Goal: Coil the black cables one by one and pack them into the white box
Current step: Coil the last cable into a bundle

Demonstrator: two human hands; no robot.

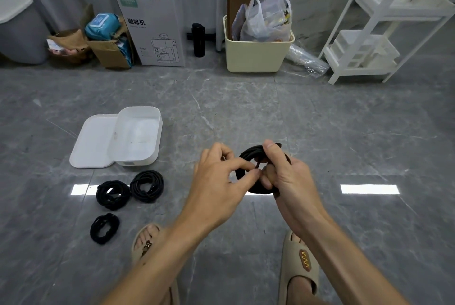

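The right hand (285, 176) grips the coil (248, 154) upright above the floor; the left hand (219, 174) pinches its loose end at the ring's centre. The open box (157, 132) lies forward and left, nearer the left hand, beyond three coiled cables (146, 186).

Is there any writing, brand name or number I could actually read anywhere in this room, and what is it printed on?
"咖啡机": large dark characters on the front of the tall white cardboard box with a coffee machine drawing.
Small line beneath those characters: too blurred to read.
Green label near that box's top: too small to read.
Short code beside the drawing: unclear.
Teal wipes packet in the brown carton: label print is blurred.
The white plastic box and black cable coils show no text.
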